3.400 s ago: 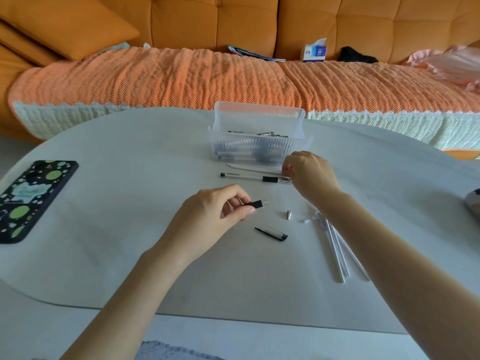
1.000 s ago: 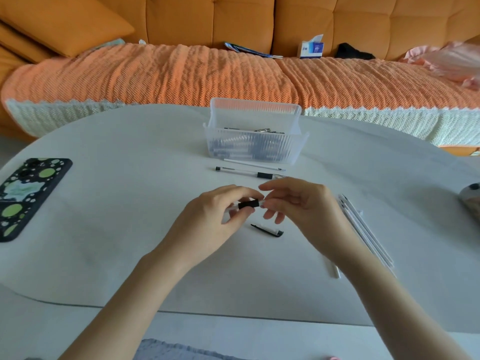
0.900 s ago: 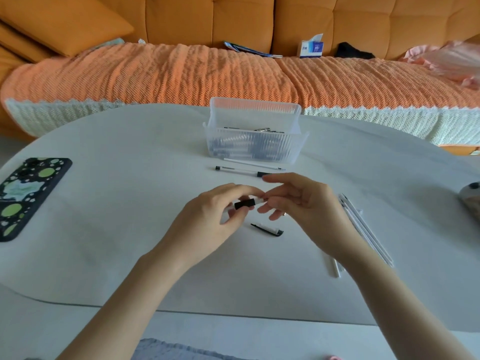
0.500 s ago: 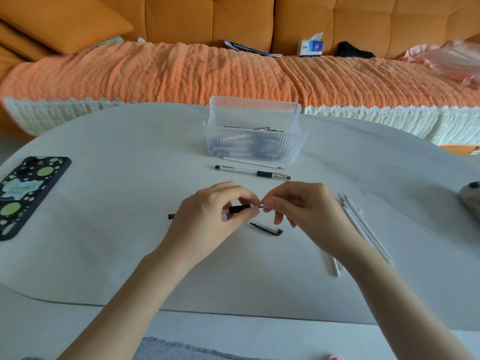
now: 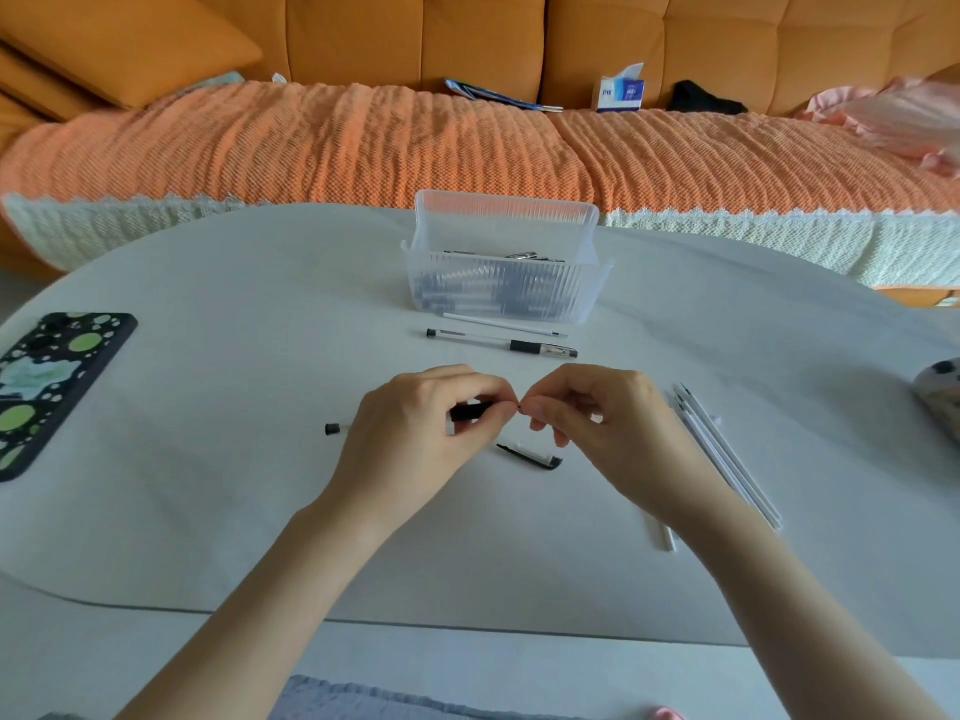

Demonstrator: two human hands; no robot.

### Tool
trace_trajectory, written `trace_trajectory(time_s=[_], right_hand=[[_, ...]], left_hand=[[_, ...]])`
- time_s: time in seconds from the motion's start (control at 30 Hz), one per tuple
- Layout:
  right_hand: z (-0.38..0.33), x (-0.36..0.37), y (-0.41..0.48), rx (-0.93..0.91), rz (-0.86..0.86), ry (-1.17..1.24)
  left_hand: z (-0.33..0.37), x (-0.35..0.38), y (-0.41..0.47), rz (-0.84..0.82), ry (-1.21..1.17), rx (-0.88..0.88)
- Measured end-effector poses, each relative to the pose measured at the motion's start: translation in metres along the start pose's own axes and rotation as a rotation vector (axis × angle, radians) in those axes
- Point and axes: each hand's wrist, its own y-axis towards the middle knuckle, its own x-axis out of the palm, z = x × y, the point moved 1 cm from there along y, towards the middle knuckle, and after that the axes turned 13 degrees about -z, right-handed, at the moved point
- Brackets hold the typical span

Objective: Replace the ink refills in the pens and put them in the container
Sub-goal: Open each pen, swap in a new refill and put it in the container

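- Head view: two bare hands meet over the middle of the white desk (image 5: 260, 511), a little towards its near edge.
- The left hand (image 5: 410, 439) grips a pen (image 5: 470, 411), with the fingers curled round the barrel. The black grip section shows between the hands, and the rear end pokes out past the left of the hand.
- The right hand (image 5: 608, 428) pinches the pen's writing end between thumb and fingertips (image 5: 530, 407). Its other fingers are loosely curled.
- Change: seconds ago the right hand was up by the container (image 5: 506, 296) towards the far edge. It has come back to the pen. A small metal tip piece that lay loose on the desk is gone from sight.
- This suggests the tip is being screwed back on over a fresh refill. This pen then still needs capping and putting away.
- The pen cap (image 5: 530, 456) lies on the desk just nearer than the hands.
- The container already holds pens. A second pen (image 5: 498, 345) and a loose refill (image 5: 504, 324) lie just in front of it.
- Spare refills (image 5: 727, 454) lie towards the right edge.
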Motion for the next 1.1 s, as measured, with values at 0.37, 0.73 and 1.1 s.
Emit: trace_trajectory(time_s=[0.37,0.73,1.1], right_hand=[[0.024,-0.049,-0.011,0.008,0.181,-0.152],[0.046,-0.039,-0.003,0.210,0.017,-0.536],[0.036,-0.024,0.003,0.145,0.173,-0.498]], left_hand=[[-0.018,-0.019,0.000,-0.019,-0.250,-0.168],[-0.006,-0.008,-0.001,-0.103,-0.137,-0.174],[-0.009,-0.010,0.000,-0.087,-0.146,-0.157]])
